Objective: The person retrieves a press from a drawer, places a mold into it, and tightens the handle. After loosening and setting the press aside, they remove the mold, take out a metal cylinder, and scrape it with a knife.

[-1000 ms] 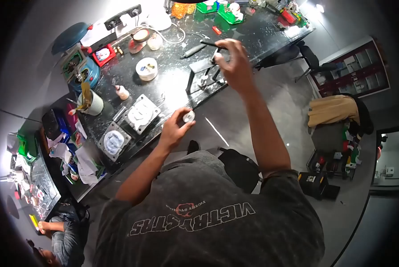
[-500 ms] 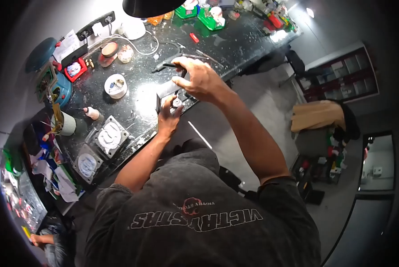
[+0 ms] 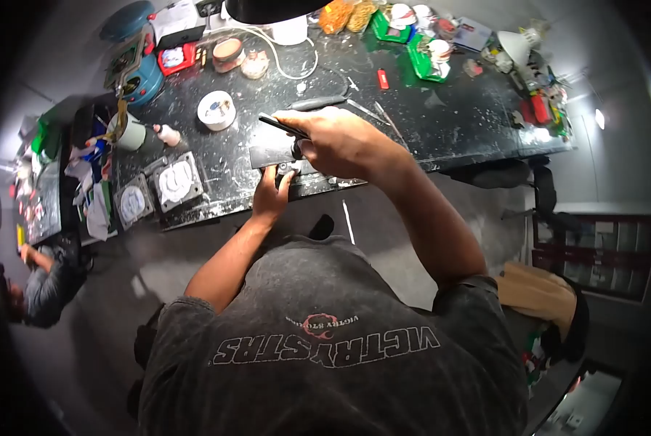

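Note:
My right hand [image 3: 347, 144] is wrapped round a slim black bar-like tool [image 3: 283, 128], whose flat end sticks out past the fingers to the left. Below it, at the bench's front edge, lies a dark flat block [image 3: 265, 156]. My left hand [image 3: 269, 196] reaches up to the block, thumb and fingers pinched about a small round pale piece [image 3: 285, 168]. The right fingers hang close over that piece and cover part of it. Behind the right hand a dark pen-shaped handpiece [image 3: 318, 103] rests on the bench.
A white round tub [image 3: 216, 110], a small bottle [image 3: 168, 134] and two metal mould halves [image 3: 176, 182] with white filling stand left on the black bench [image 3: 362, 65]. Thin tools [image 3: 369, 110] and a red lighter [image 3: 383, 78] lie right. Another person [image 3: 49, 283] sits far left.
The view has turned, so the bench now lies more level across it. My right hand has tilted, and the black tool shows more fully. The left hand stays at the block.

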`<state>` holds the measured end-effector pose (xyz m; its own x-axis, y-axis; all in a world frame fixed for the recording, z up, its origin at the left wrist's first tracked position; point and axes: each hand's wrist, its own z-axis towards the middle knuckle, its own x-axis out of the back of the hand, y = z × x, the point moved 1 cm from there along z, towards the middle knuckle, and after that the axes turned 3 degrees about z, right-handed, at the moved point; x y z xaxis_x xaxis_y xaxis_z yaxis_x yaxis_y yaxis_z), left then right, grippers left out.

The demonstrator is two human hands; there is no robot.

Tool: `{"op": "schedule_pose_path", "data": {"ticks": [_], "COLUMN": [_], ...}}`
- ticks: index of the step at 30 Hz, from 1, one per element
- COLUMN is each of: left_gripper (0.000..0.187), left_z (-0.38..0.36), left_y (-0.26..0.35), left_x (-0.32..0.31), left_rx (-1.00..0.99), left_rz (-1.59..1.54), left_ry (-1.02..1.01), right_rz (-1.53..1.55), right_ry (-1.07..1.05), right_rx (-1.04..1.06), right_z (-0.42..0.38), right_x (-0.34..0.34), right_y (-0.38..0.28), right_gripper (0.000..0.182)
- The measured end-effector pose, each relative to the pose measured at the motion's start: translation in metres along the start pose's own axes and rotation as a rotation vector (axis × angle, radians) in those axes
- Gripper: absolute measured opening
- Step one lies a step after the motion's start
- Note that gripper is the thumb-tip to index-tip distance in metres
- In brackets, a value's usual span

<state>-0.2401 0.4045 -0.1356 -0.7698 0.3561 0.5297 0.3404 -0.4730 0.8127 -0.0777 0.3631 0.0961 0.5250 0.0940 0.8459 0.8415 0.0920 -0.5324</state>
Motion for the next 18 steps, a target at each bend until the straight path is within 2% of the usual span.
{"op": "schedule_pose_path", "data": {"ticks": [4, 7, 9, 11, 12, 13, 15, 16, 17, 18], "left_gripper": [0.033, 0.033, 0.037, 0.039, 0.043, 0.044, 0.043, 0.046, 0.045, 0.044], "left_z": [-0.005, -0.005, 0.002, 0.009, 0.013, 0.014, 0.021, 0.021, 0.022, 0.022], "left_y": [0.001, 0.002, 0.006, 0.009, 0.003, -0.005, 0.003, 0.003, 0.006, -0.002], "left_x": [-0.002, -0.001, 0.002, 0.007, 0.007, 0.005, 0.013, 0.014, 0.016, 0.013], "left_rx": [0.025, 0.083, 0.09, 0.123, 0.08, 0.062, 0.149, 0.12, 0.074, 0.053], "left_rz": [0.021, 0.005, 0.046, 0.022, -0.02, 0.006, 0.008, 0.089, 0.065, 0.046], "left_ry": [0.011, -0.007, -0.003, -0.089, -0.114, -0.1, -0.217, -0.201, -0.175, -0.163], "right_rz": [0.051, 0.126, 0.125, 0.096, 0.119, 0.116, -0.076, -0.108, -0.126, -0.131], "right_ry": [-0.177, -0.155, -0.19, -0.224, -0.202, -0.195, -0.312, -0.241, -0.317, -0.133], "right_rx": [-0.016, 0.132, 0.13, 0.158, 0.218, 0.225, 0.353, 0.444, 0.412, 0.532], "right_z": [0.007, 0.013, 0.023, 0.034, 0.038, 0.041, 0.048, 0.054, 0.05, 0.044], "right_x": [0.021, 0.019, 0.021, 0.025, 0.022, 0.018, 0.007, -0.01, -0.001, 0.003], "right_y": [-0.004, 0.01, 0.013, 0.021, 0.026, 0.027, 0.024, 0.034, 0.026, 0.028], "right_gripper": [0.052, 0.051, 0.054, 0.054, 0.043, 0.043, 0.029, 0.017, 0.026, 0.032]}}
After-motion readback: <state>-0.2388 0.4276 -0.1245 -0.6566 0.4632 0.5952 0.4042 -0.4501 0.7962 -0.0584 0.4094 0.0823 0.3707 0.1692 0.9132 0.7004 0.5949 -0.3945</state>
